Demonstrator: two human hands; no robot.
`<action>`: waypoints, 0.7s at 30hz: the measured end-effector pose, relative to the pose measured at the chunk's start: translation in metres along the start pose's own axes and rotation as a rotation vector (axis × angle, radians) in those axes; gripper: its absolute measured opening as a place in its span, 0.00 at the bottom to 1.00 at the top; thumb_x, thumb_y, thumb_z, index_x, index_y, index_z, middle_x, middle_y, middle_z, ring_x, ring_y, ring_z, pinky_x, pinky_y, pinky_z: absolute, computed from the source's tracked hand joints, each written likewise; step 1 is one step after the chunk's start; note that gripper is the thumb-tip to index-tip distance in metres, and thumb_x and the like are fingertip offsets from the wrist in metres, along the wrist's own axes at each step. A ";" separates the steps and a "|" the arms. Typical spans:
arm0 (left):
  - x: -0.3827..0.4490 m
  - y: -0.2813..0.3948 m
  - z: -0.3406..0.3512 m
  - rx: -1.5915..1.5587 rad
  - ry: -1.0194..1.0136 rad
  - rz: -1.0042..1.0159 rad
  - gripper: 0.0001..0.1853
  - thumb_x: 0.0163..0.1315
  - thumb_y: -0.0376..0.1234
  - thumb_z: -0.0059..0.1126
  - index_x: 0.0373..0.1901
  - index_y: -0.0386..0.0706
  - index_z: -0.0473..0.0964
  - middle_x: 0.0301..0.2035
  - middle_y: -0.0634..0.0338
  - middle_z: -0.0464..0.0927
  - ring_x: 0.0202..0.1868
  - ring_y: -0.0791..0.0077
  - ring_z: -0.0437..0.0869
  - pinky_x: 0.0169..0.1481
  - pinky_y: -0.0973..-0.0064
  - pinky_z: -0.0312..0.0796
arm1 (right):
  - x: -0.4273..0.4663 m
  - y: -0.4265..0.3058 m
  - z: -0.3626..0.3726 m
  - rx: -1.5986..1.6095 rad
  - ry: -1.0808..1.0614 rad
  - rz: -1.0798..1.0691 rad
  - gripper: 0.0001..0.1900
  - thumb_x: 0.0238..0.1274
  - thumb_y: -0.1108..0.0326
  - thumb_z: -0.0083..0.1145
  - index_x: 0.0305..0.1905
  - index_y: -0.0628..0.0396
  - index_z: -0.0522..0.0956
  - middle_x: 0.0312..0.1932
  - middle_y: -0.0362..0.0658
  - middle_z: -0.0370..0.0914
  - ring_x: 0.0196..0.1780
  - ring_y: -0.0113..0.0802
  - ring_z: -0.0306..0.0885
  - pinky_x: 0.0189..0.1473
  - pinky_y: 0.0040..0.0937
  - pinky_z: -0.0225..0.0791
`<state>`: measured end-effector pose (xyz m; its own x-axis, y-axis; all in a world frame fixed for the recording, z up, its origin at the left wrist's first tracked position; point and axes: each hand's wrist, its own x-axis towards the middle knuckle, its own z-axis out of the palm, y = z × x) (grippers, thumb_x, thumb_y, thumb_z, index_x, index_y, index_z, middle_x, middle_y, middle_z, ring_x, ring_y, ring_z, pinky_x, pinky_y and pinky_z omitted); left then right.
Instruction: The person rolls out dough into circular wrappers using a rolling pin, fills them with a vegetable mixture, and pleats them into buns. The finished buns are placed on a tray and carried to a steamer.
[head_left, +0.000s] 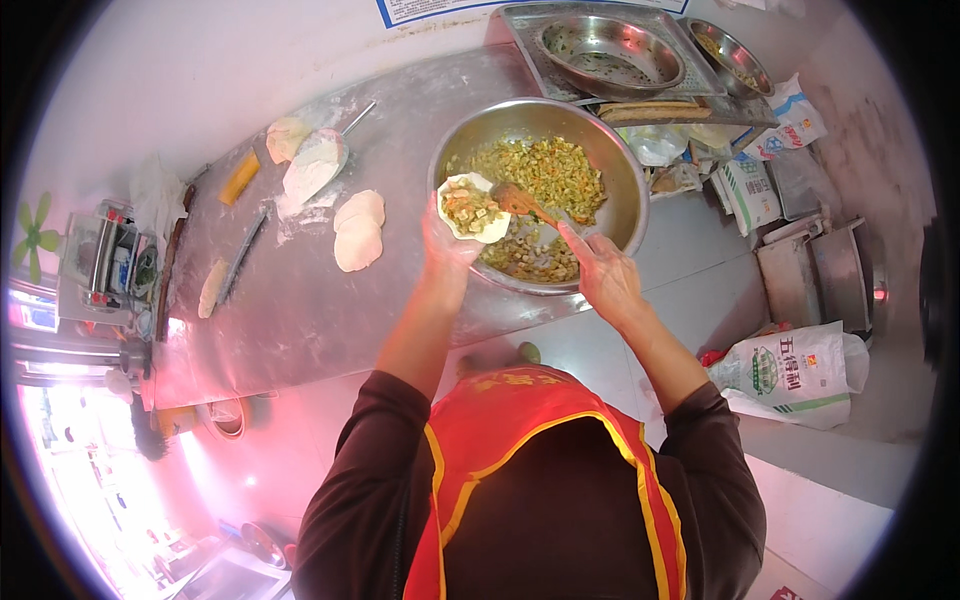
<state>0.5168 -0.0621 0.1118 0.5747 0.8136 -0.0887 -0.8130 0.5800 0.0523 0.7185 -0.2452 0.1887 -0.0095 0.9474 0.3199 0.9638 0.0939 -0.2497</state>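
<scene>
My left hand (448, 238) cups a round dough wrapper (493, 231) at the near left rim of a large steel bowl (636, 225). Chopped filling (466, 208) with pale cubes and orange bits is heaped on the wrapper. In my right hand (606, 271) is a wooden spatula (523, 201), its blade touching or just beside the wrapper's right edge. Loose greenish filling (559, 176) covers much of the bowl's floor. Left of the bowl, flattened dough rounds (358, 247) overlap on the steel table (315, 322).
A scoop of flour (313, 169) lies near the wall, with more dough (285, 139) beside it. Further left are a yellow rolling pin (240, 177), a dough strip (213, 289) and a long blade-like tool (241, 253). Steel basins (611, 56) stand at the back right; a printed sack (787, 375) is on the right.
</scene>
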 end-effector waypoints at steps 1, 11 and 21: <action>0.000 0.001 -0.001 0.012 -0.012 0.009 0.25 0.72 0.48 0.32 0.53 0.42 0.73 0.49 0.49 0.79 0.50 0.46 0.79 0.56 0.40 0.71 | 0.000 0.003 0.003 -0.013 0.004 -0.024 0.35 0.50 0.80 0.51 0.66 0.41 0.71 0.33 0.44 0.73 0.38 0.45 0.78 0.35 0.44 0.75; -0.009 0.004 0.007 0.053 -0.082 -0.029 0.25 0.72 0.47 0.34 0.55 0.41 0.73 0.51 0.47 0.78 0.52 0.41 0.79 0.57 0.41 0.71 | -0.002 0.003 -0.011 -0.192 -0.398 0.141 0.18 0.58 0.74 0.49 0.54 0.53 0.77 0.44 0.51 0.76 0.45 0.48 0.81 0.42 0.45 0.76; -0.019 -0.014 0.028 0.064 -0.159 -0.167 0.27 0.73 0.52 0.35 0.59 0.41 0.70 0.54 0.47 0.76 0.55 0.40 0.77 0.59 0.43 0.70 | 0.023 -0.021 -0.007 0.047 -0.052 -0.125 0.16 0.53 0.69 0.64 0.48 0.55 0.77 0.48 0.51 0.75 0.54 0.49 0.74 0.54 0.45 0.70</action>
<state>0.5200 -0.0847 0.1410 0.7126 0.6992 0.0565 -0.7004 0.7047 0.1130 0.6994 -0.2275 0.2074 -0.1434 0.9420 0.3034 0.9406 0.2250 -0.2542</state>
